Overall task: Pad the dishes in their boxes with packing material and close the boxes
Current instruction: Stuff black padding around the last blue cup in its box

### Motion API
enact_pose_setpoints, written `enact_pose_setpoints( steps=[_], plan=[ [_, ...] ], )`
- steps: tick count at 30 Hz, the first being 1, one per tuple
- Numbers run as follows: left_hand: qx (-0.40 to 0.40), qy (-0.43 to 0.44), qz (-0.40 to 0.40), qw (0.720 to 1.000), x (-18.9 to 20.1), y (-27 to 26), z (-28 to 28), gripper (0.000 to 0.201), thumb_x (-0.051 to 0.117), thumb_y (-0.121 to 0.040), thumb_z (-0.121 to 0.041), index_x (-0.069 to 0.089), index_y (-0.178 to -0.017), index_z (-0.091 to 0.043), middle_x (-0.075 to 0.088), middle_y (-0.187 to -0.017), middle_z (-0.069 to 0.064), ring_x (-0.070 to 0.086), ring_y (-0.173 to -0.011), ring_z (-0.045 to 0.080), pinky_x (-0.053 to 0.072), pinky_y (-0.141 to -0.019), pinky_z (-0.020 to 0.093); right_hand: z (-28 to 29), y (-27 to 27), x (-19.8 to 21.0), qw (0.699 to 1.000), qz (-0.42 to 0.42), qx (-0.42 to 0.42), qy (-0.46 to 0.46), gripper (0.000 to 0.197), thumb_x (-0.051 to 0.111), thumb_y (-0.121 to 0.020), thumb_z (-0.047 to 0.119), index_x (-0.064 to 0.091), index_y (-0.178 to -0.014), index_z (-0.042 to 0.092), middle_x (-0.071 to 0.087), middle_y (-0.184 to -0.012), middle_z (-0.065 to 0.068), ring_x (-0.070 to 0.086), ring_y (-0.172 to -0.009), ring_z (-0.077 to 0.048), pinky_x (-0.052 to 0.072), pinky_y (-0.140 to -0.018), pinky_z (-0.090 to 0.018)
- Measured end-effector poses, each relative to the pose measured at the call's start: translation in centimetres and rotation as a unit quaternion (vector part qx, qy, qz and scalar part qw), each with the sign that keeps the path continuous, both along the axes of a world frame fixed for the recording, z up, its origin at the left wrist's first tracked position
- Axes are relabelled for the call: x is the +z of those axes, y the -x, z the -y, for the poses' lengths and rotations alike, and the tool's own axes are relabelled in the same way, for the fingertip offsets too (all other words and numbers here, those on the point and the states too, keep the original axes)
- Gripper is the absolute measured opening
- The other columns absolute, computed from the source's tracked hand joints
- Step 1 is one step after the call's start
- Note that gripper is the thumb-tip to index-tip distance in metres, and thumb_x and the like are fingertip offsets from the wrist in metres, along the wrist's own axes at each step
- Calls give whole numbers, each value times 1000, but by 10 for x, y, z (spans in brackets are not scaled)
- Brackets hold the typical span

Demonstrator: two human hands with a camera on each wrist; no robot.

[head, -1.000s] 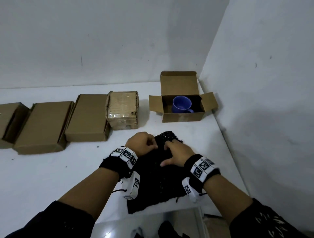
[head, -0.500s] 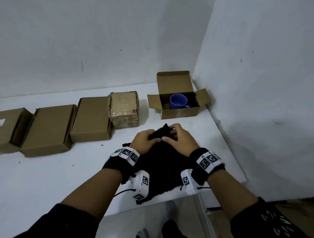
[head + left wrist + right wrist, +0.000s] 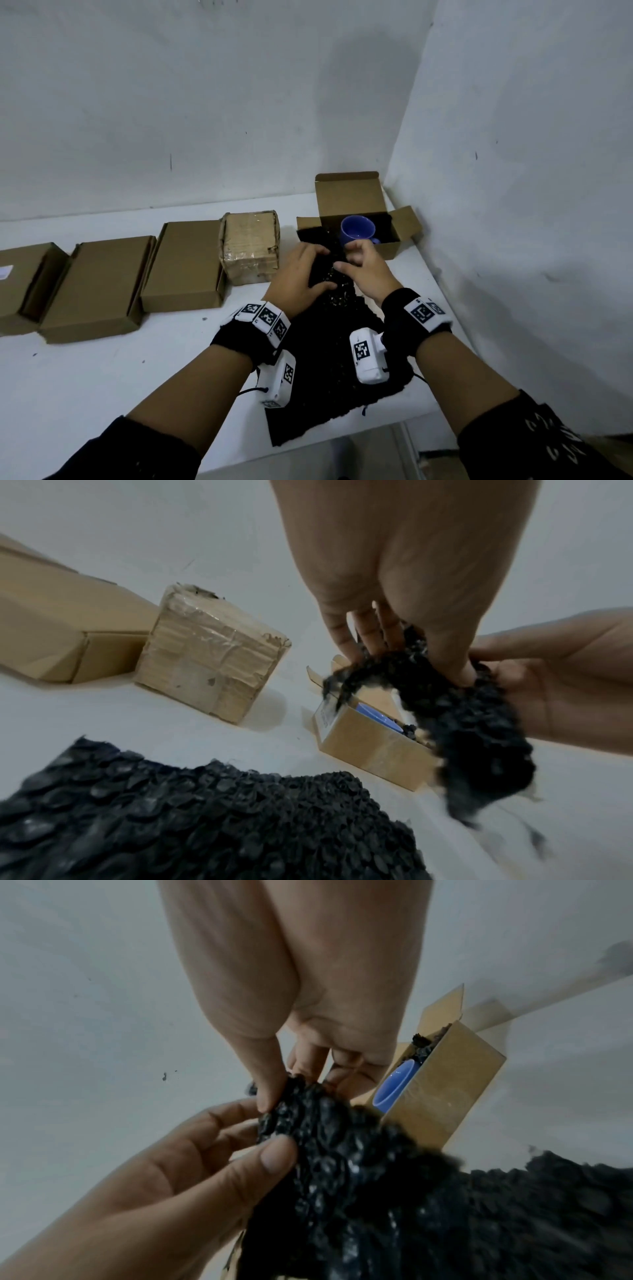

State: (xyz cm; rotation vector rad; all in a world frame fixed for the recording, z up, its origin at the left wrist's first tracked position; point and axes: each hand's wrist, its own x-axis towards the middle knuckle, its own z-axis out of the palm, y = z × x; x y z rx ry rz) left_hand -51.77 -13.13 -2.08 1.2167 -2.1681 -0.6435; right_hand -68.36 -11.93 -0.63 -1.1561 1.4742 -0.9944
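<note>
Head view looks down from above; 2 wrist views look close along the fingers, sharing the open box.

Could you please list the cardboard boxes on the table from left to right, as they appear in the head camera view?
Partly cut-off box with a white label → large flat box → second flat box → taped cube-shaped box → open box holding the blue mug.

- I saw black bubble wrap, a plastic sheet with a bumpy, faintly glinting surface.
- The open box was plain matt brown cardboard.
- The blue mug inside looked like smooth, glossy ceramic.
- The taped box was creased cardboard under shiny clear tape, torn at the corners.
- The tabletop looked smooth, matt white.
</note>
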Motion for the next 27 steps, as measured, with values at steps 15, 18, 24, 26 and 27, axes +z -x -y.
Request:
enact_pose_setpoints(
  steps=[15, 18, 24, 26, 27],
  plan=[
    [106, -26, -32, 994, -1, 35, 63, 25, 68, -83, -23, 66, -105, -12, 58, -98, 5, 54, -81, 15, 45, -76, 26, 67, 33, -2, 993, -87, 38, 71, 14, 56, -93, 18, 62, -91, 5, 61, -84, -4, 58, -81, -15, 47, -79, -31],
    [101, -121, -135, 978, 2, 48, 73, 25, 69, -84, -25, 67, -108, -18, 67, -101, 1, 64, -86, 15, 53, -83, 31, 84, 37, -8, 998, -40, -18, 38, 17, 60, -91, 19, 63, -99, 4, 65, -94, -12, 62, -95, -27, 51, -90, -45],
    [175, -190, -210, 943, -4, 70, 108, 12, 73, -77, -31, 62, -76, -28, 70, -86, 6, 67, -82, 27, 56, -75, 49, 110, 54, -5, 996, 81, -36, -12, 10, 56, -93, 16, 50, -100, 10, 62, -97, -9, 65, -85, -25, 58, -76, -41],
    [209, -162, -187, 946, -8, 75, 122, 14, 74, -79, -24, 61, -78, -20, 67, -89, 7, 64, -82, 24, 55, -76, 38, 119, 72, -11, 998, -47, -47, 3, 12, 54, -95, 25, 56, -96, 14, 65, -96, -8, 66, -80, -24, 58, -74, -41],
    [224, -147, -167, 949, -9, 75, 127, 13, 74, -79, -22, 62, -81, -17, 66, -92, 7, 61, -83, 20, 51, -75, 29, 122, 81, -16, 982, -183, -54, 16, 14, 56, -93, 30, 59, -96, 16, 65, -99, -8, 65, -84, -25, 56, -77, -43]
  ],
)
